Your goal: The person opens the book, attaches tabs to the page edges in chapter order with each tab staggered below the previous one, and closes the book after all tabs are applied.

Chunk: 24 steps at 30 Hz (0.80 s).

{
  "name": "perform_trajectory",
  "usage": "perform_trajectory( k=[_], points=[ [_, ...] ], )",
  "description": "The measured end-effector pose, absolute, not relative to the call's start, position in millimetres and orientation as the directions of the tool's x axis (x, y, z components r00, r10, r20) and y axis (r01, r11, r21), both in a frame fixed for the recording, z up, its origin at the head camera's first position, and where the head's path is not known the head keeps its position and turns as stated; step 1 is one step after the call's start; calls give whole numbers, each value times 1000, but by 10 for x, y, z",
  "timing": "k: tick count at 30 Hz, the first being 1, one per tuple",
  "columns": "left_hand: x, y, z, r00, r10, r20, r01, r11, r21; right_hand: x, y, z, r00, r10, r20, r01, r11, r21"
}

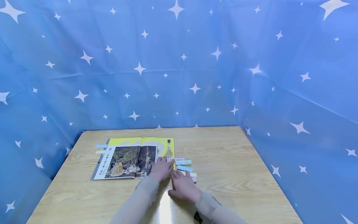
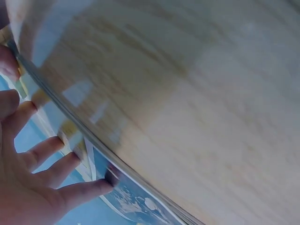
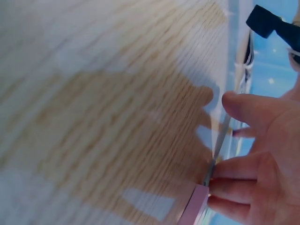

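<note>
An opened magazine (image 1: 124,160) lies on the left half of the tabletop (image 1: 237,161), a painting-like picture of figures among trees spread across the upper pages and yellow pages showing behind and beside them. At its left edge a light blue tab (image 1: 101,146) and a cream tab (image 1: 100,152) poke out; along the right edge stick out a green tab (image 1: 183,162), a deeper blue tab (image 1: 185,168) and others in pink and pale yellow.

The left hand (image 1: 161,169) rests on the right-hand part of the magazine, its grip spread, fingertips touching the page. The right hand (image 1: 184,186) lies at the lower right edge, beside the tabs; its grip has straight fingers close together and the thumb held well apart.

The left wrist view shows what the head view cannot: the magazine's layered page edges (seen nearly side-on) and the gaps between the left fingers. The right wrist view alone sets a pink tab (image 3: 194,206) just beside the right fingertips, with a dark object (image 3: 269,26) above, partly cut off.
</note>
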State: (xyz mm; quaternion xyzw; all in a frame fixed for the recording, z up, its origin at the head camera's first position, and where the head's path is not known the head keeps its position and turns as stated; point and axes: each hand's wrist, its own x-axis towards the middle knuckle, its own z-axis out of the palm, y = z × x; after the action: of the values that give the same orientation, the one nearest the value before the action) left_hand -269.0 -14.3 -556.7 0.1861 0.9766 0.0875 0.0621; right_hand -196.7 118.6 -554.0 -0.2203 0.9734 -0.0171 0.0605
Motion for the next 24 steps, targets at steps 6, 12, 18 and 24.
perform_trajectory(
  k=[6,12,18,24],
  points=[
    [-2665,-230,-5493,-896,427,-121,380,879,288,-1981,1214,-5539,-892,-446,-72,-439,894,-94],
    [-2686,-496,-5514,-851,511,-122,437,817,377,-2053,1292,-5516,-902,-432,-26,-423,892,-161],
    [-2631,-772,-5501,-844,512,-163,417,815,401,-2038,1345,-5482,-897,-441,-42,-431,891,-147],
    [-2637,-944,-5445,-860,482,-169,388,832,396,-1980,1397,-5459,-903,-425,-55,-412,897,-160]
  ],
)
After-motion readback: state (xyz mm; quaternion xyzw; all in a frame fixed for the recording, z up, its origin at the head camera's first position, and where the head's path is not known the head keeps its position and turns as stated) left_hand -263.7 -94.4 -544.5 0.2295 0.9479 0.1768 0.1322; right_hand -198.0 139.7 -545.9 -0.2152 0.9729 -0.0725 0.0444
